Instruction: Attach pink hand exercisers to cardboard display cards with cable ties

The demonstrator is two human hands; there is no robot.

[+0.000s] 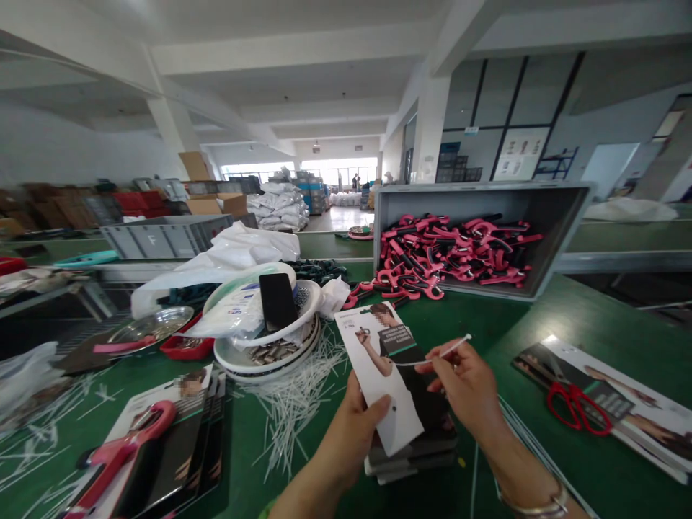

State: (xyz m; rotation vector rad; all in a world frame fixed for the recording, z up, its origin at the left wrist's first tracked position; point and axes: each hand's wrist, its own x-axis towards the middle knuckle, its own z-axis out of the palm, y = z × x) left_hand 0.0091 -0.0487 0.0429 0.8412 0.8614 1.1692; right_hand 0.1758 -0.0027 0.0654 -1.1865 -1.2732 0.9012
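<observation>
My left hand (349,432) is closed on a printed packaging card (373,353), its thumb across the card's lower face. The card is held tilted above a stack of similar cards (403,468). A thin white cable tie (454,346) is pinched between the fingers of my right hand (468,389). One end of that tie reaches a small hole in the card; whether it passes through, I cannot tell. Several loose white cable ties (295,411) lie to the left of my hands. A pink and black hand grip (127,450) rests on cards (200,432) at the lower left.
A grey crate (556,245) on its side holds many pink hand grips (459,249), some spilling out. Red-handled scissors (578,409) lie on cards (649,411) at right. Stacked white bowls (224,353) bear a phone (277,301), beside a red tray (187,349) of metal parts.
</observation>
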